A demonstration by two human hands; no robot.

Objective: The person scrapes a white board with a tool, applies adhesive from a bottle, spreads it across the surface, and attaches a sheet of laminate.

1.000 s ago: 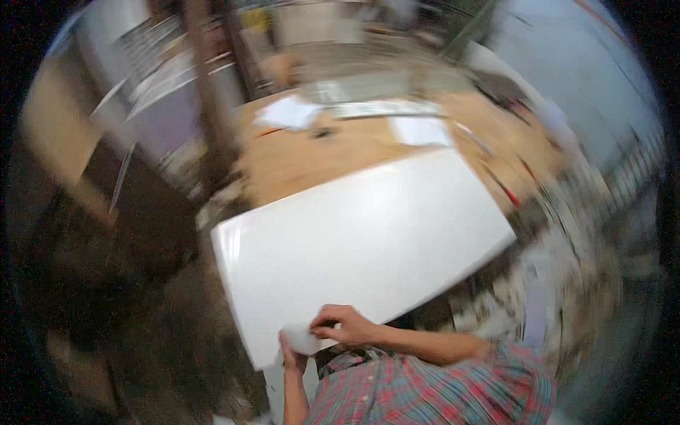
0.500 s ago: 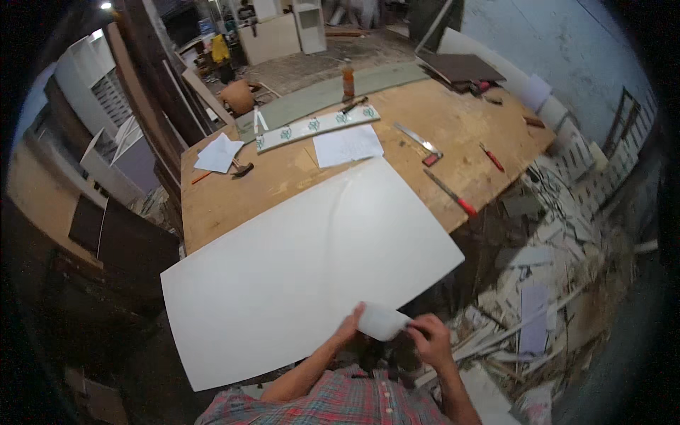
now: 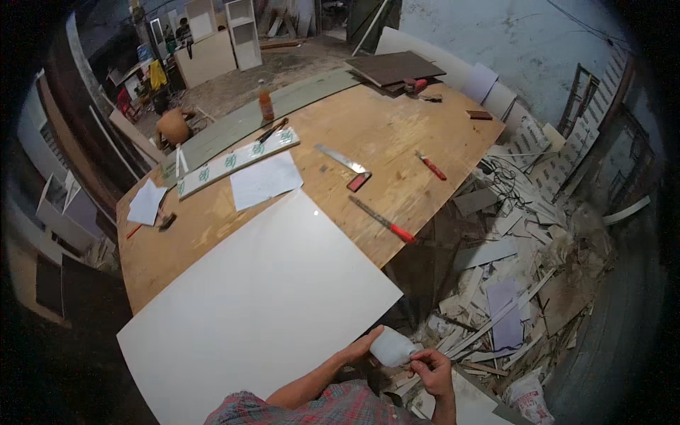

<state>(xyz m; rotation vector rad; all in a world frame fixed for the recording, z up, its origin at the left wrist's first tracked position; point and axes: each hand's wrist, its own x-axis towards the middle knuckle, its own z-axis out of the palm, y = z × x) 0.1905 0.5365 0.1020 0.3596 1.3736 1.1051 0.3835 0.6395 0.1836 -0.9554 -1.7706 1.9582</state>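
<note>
A whitish plastic bottle (image 3: 392, 346) is held tilted in front of my body, just off the near right edge of a large white sheet (image 3: 262, 297). Wrapped round its wider end is my left hand (image 3: 364, 344), with the thumb on top and the other fingers mostly hidden. My right hand (image 3: 431, 370) pinches the narrow neck end; whether a cap sits between those fingertips cannot be made out. The sheet lies on the wooden worktable (image 3: 312, 234) and overhangs its near edge.
On the table are a try square (image 3: 347, 164), a red-handled file (image 3: 382, 218), a red-handled tool (image 3: 431, 166), a hammer (image 3: 167, 222), papers (image 3: 266, 180) and an orange bottle (image 3: 265, 106). Offcuts (image 3: 506, 312) litter the floor at right. Another person (image 3: 173, 127) crouches beyond the table.
My view has turned to the right, so the table and sheet sit further left. Both hands still hold the bottle, which is now clear of the sheet's edge.
</note>
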